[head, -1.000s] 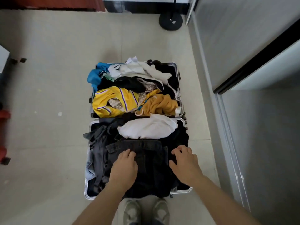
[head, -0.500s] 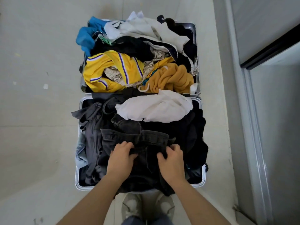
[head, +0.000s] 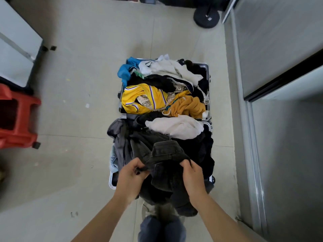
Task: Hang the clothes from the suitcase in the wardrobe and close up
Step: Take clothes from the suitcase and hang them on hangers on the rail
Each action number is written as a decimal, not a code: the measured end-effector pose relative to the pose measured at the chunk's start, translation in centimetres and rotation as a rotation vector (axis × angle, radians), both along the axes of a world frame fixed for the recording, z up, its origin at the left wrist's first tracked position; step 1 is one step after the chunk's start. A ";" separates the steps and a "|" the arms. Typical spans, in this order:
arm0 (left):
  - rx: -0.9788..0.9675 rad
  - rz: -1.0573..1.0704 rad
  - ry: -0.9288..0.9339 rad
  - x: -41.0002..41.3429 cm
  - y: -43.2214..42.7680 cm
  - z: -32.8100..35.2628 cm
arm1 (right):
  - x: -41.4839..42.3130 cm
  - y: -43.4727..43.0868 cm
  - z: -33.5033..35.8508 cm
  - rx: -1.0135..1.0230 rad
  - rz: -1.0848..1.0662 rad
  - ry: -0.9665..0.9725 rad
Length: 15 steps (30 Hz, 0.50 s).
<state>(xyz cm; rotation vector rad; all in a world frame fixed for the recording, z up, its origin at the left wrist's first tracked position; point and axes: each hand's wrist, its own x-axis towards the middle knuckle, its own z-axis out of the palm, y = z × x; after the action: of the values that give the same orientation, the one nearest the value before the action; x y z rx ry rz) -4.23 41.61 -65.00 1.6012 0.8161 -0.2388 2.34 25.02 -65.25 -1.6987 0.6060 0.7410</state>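
An open silver suitcase [head: 208,72] lies flat on the floor, both halves heaped with clothes. My left hand [head: 131,177] and my right hand [head: 192,175] each grip the waistband of a pair of dark denim trousers [head: 166,165], lifted off the near half. A cream garment [head: 176,128] lies just beyond them. The far half holds a yellow jersey [head: 138,96], a mustard hoodie [head: 188,106], a white top [head: 174,68] and a blue item [head: 124,70]. The wardrobe's grey sliding door [head: 272,49] stands at the right.
A red plastic stool [head: 19,117] and a white cabinet [head: 15,44] stand at the left. A black round stand base [head: 206,17] sits at the back. The wardrobe's door track [head: 253,154] runs along the floor at the right. My shoes [head: 148,209] are just below the suitcase.
Both hands closed on the trousers' waistband and raised them off the pile toward me. The view rose and pulled back from the suitcase.
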 end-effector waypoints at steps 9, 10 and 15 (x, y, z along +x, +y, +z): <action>-0.614 -0.027 -0.187 4.2 -5.2 8.0 | 1.5 -1.0 3.0 0.246 0.031 0.170; -0.608 -0.073 -0.191 4.3 -5.4 8.4 | 1.3 -0.9 3.4 0.263 0.031 0.176; -0.475 0.144 -0.141 4.1 -3.1 9.6 | 0.6 -2.1 5.5 0.223 -0.018 0.137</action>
<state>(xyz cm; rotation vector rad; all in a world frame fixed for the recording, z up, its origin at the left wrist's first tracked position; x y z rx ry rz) -0.16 38.55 -55.44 1.0965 0.6991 -0.1956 2.94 22.94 -59.73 -1.4440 0.6087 0.8838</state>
